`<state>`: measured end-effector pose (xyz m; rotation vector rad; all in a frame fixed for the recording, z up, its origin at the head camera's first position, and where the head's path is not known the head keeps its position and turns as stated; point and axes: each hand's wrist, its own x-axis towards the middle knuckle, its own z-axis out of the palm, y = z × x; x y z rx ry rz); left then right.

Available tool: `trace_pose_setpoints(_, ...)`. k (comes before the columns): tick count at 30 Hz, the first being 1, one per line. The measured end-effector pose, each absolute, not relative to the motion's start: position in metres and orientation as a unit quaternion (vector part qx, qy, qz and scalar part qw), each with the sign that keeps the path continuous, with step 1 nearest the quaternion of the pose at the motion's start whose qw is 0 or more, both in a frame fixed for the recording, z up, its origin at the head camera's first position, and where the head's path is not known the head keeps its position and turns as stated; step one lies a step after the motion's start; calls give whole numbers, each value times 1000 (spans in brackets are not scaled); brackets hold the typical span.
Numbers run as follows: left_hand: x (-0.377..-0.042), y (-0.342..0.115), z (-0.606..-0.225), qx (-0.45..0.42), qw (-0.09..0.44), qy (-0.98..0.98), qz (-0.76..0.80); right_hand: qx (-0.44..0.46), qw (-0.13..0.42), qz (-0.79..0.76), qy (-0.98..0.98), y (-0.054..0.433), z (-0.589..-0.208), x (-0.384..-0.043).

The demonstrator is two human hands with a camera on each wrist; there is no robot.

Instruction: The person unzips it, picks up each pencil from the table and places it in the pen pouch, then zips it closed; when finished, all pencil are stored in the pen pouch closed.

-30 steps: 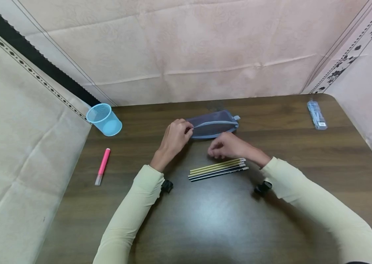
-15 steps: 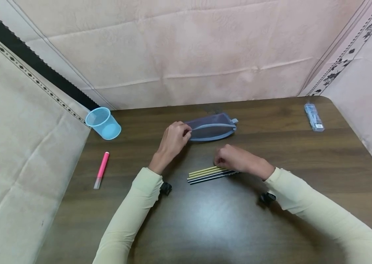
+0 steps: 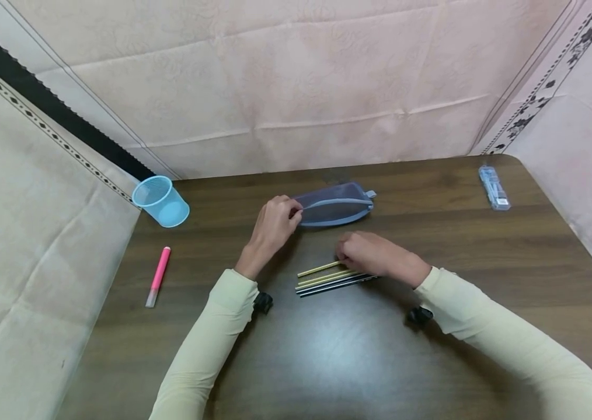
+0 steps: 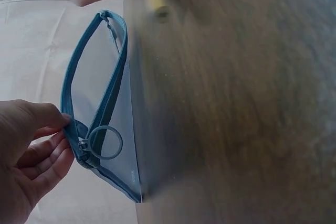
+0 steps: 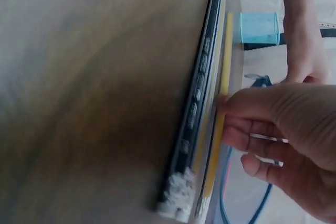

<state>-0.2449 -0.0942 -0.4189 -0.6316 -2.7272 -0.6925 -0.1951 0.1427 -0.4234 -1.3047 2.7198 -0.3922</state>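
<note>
My left hand (image 3: 275, 221) pinches the near-left end of a blue see-through zip pencil pouch (image 3: 335, 213). In the left wrist view the pouch's zipper (image 4: 67, 85) gapes wide, and a ring pull (image 4: 119, 148) hangs by my fingers. Below the pouch, my right hand (image 3: 375, 254) pinches a yellow pencil (image 5: 227, 61) between thumb and fingers. That pencil lies slightly apart from the other pencils (image 3: 322, 286), yellow and black, which lie side by side on the table. My right hand hides their right ends in the head view.
At the table's left back corner a light blue mesh cup (image 3: 170, 210) stands. A pink marker (image 3: 159, 271) lies nearer on the left. Toward the back right corner is a small light blue packet (image 3: 494, 188). Cloth (image 3: 327, 87) hangs behind the brown table (image 3: 327, 361).
My right hand has come down from beside the pouch to the pencils and drawn one yellow pencil slightly away from the others. My left hand keeps its hold on the pouch.
</note>
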Motion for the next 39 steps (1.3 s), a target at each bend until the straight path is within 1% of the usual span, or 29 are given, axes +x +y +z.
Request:
trace_pose_setpoints(3, -247, -95, -419, -221, 128, -937, -237, -432, 45, -141, 890, 149, -417, -197)
trace_pose_setpoints(7, -248, -96, -417, -223, 129, -936, -241, -423, 67, -251, 868, 159, -403, -202)
trace_pose_setpoints(11, -248, -98, -414, -220, 123, -934, -252, -368, 77, -400, 836, 167, -388, -205)
trace_pose_setpoints(12, -248, -98, -413, -219, 123, -934, -254, -342, 87, -428, 832, 169, -385, -205)
trace_pose_setpoints(13, -249, -99, -413, -218, 122, -934, -254, -315, 107, -453, 827, 170, -382, -206)
trace_pose_setpoints(14, -249, -99, -412, -217, 121, -935, -254, -289, 141, -481, 816, 172, -380, -207)
trace_pose_setpoints(16, -250, -100, -410, -215, 120, -936, -252, -237, 232, -528, 782, 174, -379, -211)
trace_pose_setpoints(18, -250, -100, -408, -213, 119, -938, -247, -177, 338, -567, 730, 175, -383, -215)
trace_pose_setpoints(20, -249, -100, -408, -211, 115, -939, -245, -121, 423, -605, 664, 174, -391, -219)
trace_pose_setpoints(21, -248, -99, -408, -210, 113, -940, -245, -90, 449, -626, 631, 173, -395, -220)
trace_pose_setpoints(23, -247, -98, -408, -208, 109, -941, -244, -27, 473, -671, 570, 170, -404, -225)
trace_pose_setpoints(25, -247, -97, -408, -207, 106, -941, -244, 29, 464, -718, 519, 167, -411, -232)
trace_pose_setpoints(31, -245, -93, -407, -207, 99, -945, -235, 162, 386, -806, 418, 151, -426, -257)
trace_pose_setpoints(35, -245, -91, -407, -203, 93, -948, -226, 216, 338, -827, 394, 138, -427, -267)
trace_pose_setpoints(39, -244, -89, -408, -195, 90, -950, -228, 236, 288, -835, 405, 125, -429, -275)
